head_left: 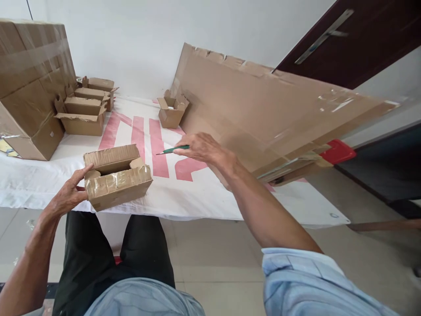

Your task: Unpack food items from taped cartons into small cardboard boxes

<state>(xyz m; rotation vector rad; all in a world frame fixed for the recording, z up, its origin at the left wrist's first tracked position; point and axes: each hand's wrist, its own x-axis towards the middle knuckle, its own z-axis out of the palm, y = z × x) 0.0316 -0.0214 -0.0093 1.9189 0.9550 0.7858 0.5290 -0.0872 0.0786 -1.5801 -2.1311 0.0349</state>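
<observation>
A small brown cardboard box [120, 186] rests near the front edge of the cloth-covered table, tilted, with its top open and clear tape on its near flap. My left hand [70, 191] grips its left end, fingers and thumb around the side. To the right of the box, above the cloth, my right hand [200, 147] is closed around a slim green-handled tool [177, 149]. The tool's thin pointed tip faces left towards the box, apart from it; its exact kind is unclear. The inside of the box is mostly in shadow.
Several open small boxes [83, 118] line up beside a large taped carton [36, 87] at left. One more small box [171, 112] stands at the back. A big cardboard sheet or carton [263, 109] leans at right, near a red plastic object [338, 151]. White cloth [197, 202] covers the table.
</observation>
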